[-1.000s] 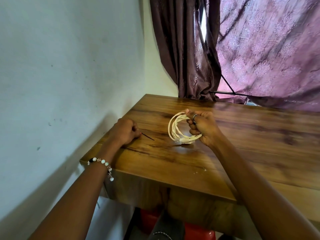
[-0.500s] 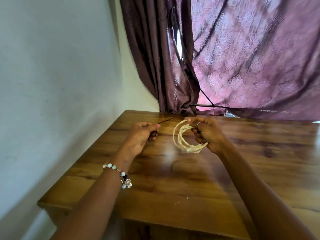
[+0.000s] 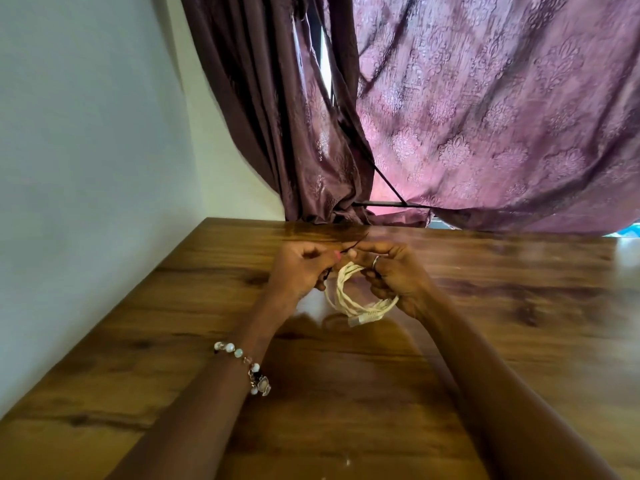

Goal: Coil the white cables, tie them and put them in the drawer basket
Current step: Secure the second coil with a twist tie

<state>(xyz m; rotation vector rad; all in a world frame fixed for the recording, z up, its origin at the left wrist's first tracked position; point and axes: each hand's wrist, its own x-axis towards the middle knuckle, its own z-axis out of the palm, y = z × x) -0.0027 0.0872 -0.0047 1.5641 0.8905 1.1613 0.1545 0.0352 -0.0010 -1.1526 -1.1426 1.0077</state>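
Both hands [image 3: 349,271] gripping coiled cable [image 3: 349,299], thin tie [image 3: 349,245]

The table [image 3: 346,393] in front of me is wood, brown with darker grain streaks and knots, and glossy enough to catch the window light at its far right. Its left edge runs along the wall; its far edge meets the curtain. A few pale specks [image 3: 347,463] lie near my side of the top.

No text, label, brand, number or sign can be read anywhere in view.
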